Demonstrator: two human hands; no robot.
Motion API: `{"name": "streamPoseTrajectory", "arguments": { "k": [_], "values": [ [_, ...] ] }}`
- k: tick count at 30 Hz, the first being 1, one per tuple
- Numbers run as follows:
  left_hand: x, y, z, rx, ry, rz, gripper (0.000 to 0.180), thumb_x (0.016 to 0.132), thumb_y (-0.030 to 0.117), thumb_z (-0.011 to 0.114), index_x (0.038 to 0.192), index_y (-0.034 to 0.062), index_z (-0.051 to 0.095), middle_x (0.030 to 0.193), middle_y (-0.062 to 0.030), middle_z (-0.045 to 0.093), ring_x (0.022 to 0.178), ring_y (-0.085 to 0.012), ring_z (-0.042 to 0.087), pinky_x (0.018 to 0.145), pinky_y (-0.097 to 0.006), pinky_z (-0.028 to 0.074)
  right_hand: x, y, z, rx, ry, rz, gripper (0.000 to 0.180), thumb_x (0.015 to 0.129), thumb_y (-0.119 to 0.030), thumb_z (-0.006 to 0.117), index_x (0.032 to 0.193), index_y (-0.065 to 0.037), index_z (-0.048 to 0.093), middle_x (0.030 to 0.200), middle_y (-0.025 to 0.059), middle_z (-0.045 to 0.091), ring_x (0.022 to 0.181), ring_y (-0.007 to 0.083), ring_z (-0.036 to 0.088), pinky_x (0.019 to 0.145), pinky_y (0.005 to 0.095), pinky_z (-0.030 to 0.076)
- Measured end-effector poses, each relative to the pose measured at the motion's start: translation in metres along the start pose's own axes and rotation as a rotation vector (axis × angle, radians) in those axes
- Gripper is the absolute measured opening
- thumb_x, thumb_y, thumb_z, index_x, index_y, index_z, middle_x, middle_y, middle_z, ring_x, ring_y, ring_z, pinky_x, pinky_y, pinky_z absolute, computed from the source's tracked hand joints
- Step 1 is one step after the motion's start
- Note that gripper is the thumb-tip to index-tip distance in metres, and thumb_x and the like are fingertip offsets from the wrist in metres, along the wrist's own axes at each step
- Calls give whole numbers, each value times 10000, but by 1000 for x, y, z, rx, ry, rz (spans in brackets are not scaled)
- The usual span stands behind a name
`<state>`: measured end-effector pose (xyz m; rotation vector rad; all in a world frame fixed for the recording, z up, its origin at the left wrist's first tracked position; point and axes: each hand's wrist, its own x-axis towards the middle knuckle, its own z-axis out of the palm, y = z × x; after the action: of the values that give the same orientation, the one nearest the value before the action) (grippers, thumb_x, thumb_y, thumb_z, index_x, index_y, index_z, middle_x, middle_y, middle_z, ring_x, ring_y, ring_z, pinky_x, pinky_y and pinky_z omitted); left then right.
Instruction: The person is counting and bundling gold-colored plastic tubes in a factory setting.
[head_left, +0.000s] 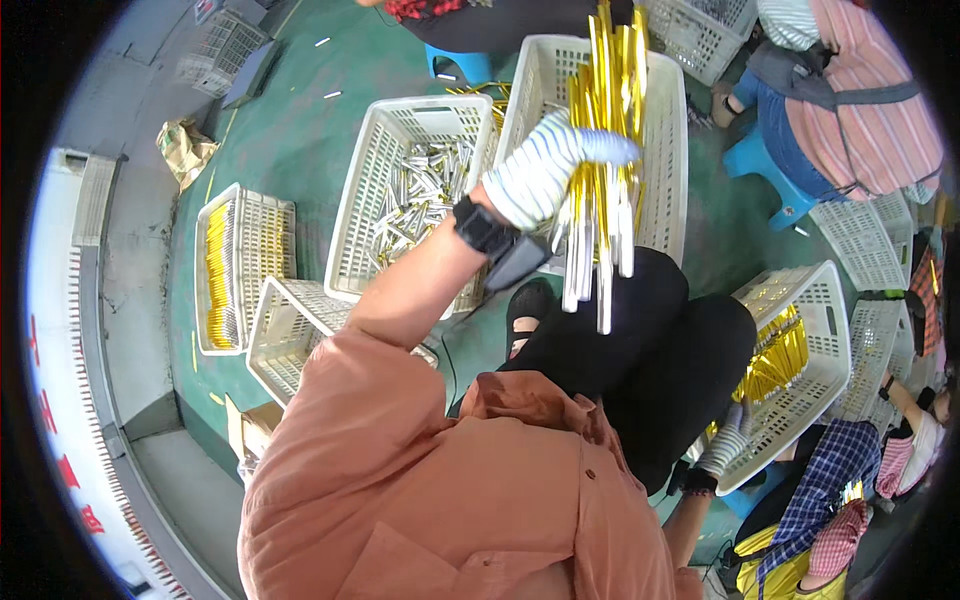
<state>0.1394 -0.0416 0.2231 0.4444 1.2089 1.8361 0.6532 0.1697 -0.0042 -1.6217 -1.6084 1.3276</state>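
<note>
My left hand (540, 170), in a white glove with blue stripes, is closed around a bundle of long sticks (604, 200). Their upper parts are shiny gold and their lower ends silver-white. The bundle is upright above a large white crate (667, 160), over my knees. At the lower right my right hand (728, 442), in a striped glove, is by the near side of a tilted white crate (828, 370). Gold-wrapped sticks (778, 355) are piled inside that crate. The fingers of my right hand are partly hidden, so their grip does not show.
Left of the bundle, another white crate (352, 200) contains many loose silver pieces (425, 195). Farther left, a crate (290, 235) is packed with gold-and-white sticks. A person on a blue stool (765, 170) sits at the upper right; others are at the lower right. Small sticks litter the green floor.
</note>
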Motion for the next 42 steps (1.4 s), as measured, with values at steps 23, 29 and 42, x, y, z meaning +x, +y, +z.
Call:
{"name": "streamPoseTrajectory", "arguments": {
  "k": [23,29,42],
  "values": [
    [-168,-72,99,299,-20,120,505,822,78,783,1284,-5,598,1039,-67,701,917,-181,699,827,-335,587,-175,-182,80,496,-1460,269,761,1087,-618,442,1642,-110,327,1592,76,483,1433,237,481,1168,446,425],
    [-213,-97,89,261,-61,-42,501,851,26,780,1321,7,609,1099,-59,703,975,-176,692,889,-340,573,-199,-196,40,395,-1112,-53,823,1086,-510,541,1685,-66,193,1679,194,332,1571,284,309,1274,445,270],
    [-220,-139,72,255,-471,-327,728,879,242,831,1496,40,502,1376,-51,612,1276,-191,581,1109,-369,471,-209,-207,100,716,-1037,5,748,991,-212,744,1607,-56,349,1418,66,569,1286,204,560,1123,377,455]
  ]
}}
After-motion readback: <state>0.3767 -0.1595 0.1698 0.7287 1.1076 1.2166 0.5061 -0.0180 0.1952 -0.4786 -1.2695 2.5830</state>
